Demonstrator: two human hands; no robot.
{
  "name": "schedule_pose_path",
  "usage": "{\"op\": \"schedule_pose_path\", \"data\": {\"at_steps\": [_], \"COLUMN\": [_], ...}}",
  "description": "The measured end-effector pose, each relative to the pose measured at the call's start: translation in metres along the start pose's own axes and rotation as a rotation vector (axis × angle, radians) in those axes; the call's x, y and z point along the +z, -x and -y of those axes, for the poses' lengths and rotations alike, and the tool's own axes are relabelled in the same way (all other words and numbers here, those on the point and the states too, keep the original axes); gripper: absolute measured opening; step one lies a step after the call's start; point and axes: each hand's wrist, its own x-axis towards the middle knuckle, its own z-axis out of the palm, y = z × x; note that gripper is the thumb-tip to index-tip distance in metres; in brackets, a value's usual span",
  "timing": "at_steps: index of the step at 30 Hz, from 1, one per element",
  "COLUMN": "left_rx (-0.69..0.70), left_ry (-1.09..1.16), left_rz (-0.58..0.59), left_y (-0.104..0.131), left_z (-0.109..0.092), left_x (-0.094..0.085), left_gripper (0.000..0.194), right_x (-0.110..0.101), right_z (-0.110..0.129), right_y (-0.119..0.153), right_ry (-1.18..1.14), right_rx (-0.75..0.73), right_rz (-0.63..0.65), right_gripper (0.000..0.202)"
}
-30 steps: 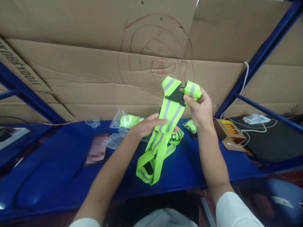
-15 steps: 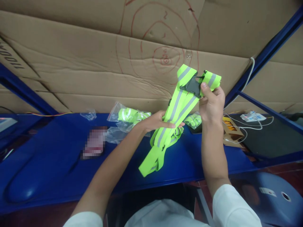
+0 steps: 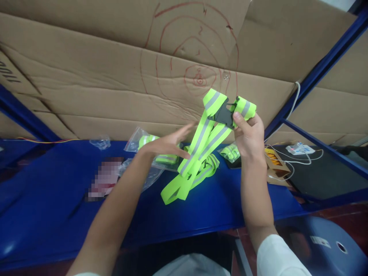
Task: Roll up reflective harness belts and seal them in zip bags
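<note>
My right hand [image 3: 249, 132] pinches a neon-yellow reflective strap harness [image 3: 205, 134] near its black plastic buckle [image 3: 223, 113], thumb on the buckle's right side. Grey stripes run along the straps, which hang down to the left, their lower loops at the level of the blue tabletop. My left hand [image 3: 169, 143] is just left of the straps with fingers stretched and apart; its thumb tip is at the strap's edge, and I cannot tell if it touches. Behind that hand lies a folded yellow strap bundle [image 3: 148, 141] in a clear plastic bag.
Another bagged yellow bundle [image 3: 230, 152] rests at the back of the blue table [image 3: 57, 214]. A clear wrapper [image 3: 100, 142] and a blurred-out pink item [image 3: 105, 179] are on the left. Cardboard sheets [image 3: 100, 84] form the back wall. An open carton [image 3: 277, 166] stands right; a blue stool [image 3: 330, 249] is below.
My left hand has let go of the straps and opened, shifting left. The buckle, still in my right hand, sits slightly lower and further left in view, and the camera view has shifted.
</note>
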Motion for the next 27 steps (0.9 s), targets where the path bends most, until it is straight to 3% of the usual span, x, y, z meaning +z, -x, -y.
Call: {"op": "schedule_pose_path", "data": {"at_steps": [2, 5, 8, 11, 15, 19, 21, 24, 27], "left_rx": [0.13, 0.194, 0.058, -0.116, -0.185, -0.059, -0.006, -0.015, -0.042], "left_ry": [0.033, 0.12, 0.102, 0.136, 0.378, 0.442, 0.431, 0.349, 0.311], "left_rz": [-0.002, -0.092, -0.106, 0.011, 0.118, 0.158, 0.102, -0.121, -0.227], "left_y": [0.005, 0.008, 0.004, -0.001, -0.002, 0.008, 0.012, 0.013, 0.008], "left_z": [-0.016, -0.029, -0.025, -0.015, -0.015, -0.033, -0.041, -0.045, -0.04], "left_x": [0.0, 0.017, 0.036, 0.047, 0.052, 0.052, 0.053, 0.055, 0.05], "left_gripper": [0.118, 0.113, 0.087, 0.058, 0.041, 0.056, 0.064, 0.053, 0.039], "right_x": [0.006, 0.018, 0.028, 0.034, 0.031, 0.025, 0.026, 0.031, 0.03], "right_z": [0.004, 0.008, 0.011, 0.013, 0.014, 0.01, 0.006, 0.003, 0.009], "right_y": [0.005, 0.012, 0.016, 0.019, 0.024, 0.03, 0.032, 0.033, 0.032], "right_ry": [0.01, -0.031, -0.088, -0.068, 0.168, 0.401, 0.511, 0.665, 0.722], "right_rx": [-0.006, 0.035, 0.089, 0.104, -0.134, -0.464, -0.581, -0.676, -0.571], "right_rz": [0.048, 0.078, 0.111, 0.111, -0.014, 0.048, 0.13, 0.269, 0.471], "right_gripper": [0.043, 0.044, 0.046, 0.044, 0.03, 0.025, 0.024, 0.026, 0.039]}}
